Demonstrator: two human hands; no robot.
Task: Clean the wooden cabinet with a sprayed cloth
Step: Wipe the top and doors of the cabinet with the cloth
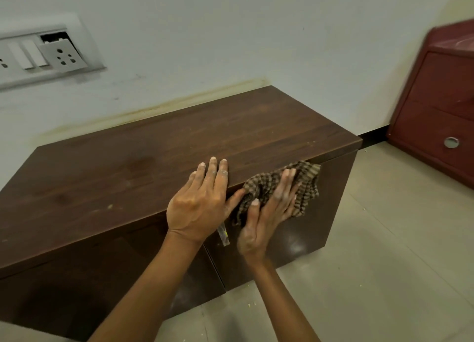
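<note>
Dark wooden cabinet (179,146) against a pale wall (230,33), its long axis running from lower left to upper right. The person's left hand (197,203) lies flat on the top's front edge, fingers straight, holding nothing. Just beside it, the right hand (266,213) presses a bunched checked cloth (282,185) with spread fingers against the upper face of the right-hand door (323,213). Most of that door lies below and right of the cloth, nearer the right hand, so the wipe likely runs that way.

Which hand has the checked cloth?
The right hand: it presses the checked cloth against the front of the wooden cabinet. The left hand lies flat on the top edge, with nothing under it.
</note>
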